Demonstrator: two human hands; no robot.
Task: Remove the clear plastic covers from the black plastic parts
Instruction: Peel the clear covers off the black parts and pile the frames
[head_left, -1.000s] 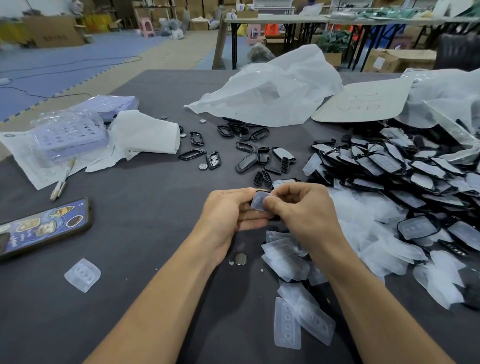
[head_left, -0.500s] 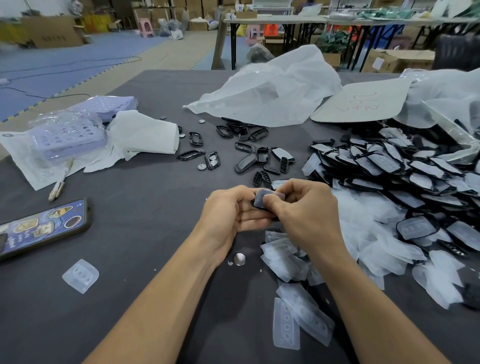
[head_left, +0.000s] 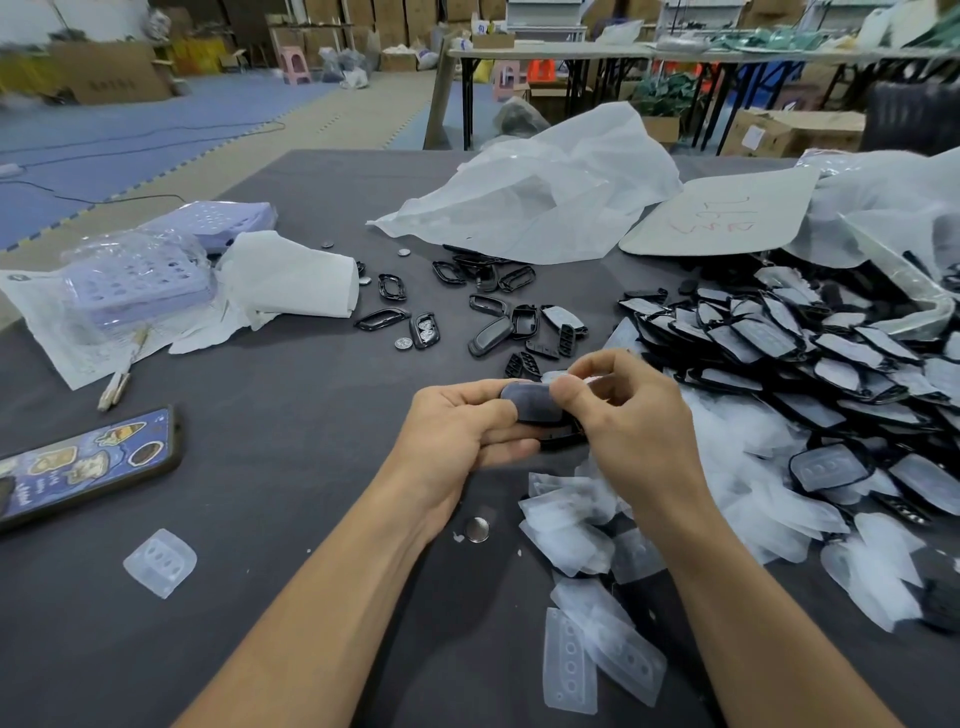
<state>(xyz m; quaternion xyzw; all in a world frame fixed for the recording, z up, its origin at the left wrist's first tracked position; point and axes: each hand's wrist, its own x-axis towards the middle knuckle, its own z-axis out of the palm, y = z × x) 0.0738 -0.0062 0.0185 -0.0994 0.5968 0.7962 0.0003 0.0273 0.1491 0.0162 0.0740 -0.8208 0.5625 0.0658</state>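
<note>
I hold one black plastic part (head_left: 560, 440) in both hands above the middle of the bench (head_left: 270, 519), a little toward its near edge. My left hand (head_left: 460, 428) comes in from the lower left with the palm turned rightward. Its fingers are curled under the part and its thumb lies along the top, so this hand grasps the part firmly. My right hand (head_left: 636, 421) reaches in from the lower right with the wrist bent. Its thumb and forefinger pinch the right end of the clear plastic cover (head_left: 530, 402), and the other fingers curl loosely behind. The cover sits on the part's upper face, not yet off; I cannot tell whether its edge has lifted. My bare forearms converge from the near edge. A heap of covered parts (head_left: 831, 353) lies along the right edge, loose covers (head_left: 582, 525) lie under my right wrist, and a phone (head_left: 88, 462) rests at the left edge.
</note>
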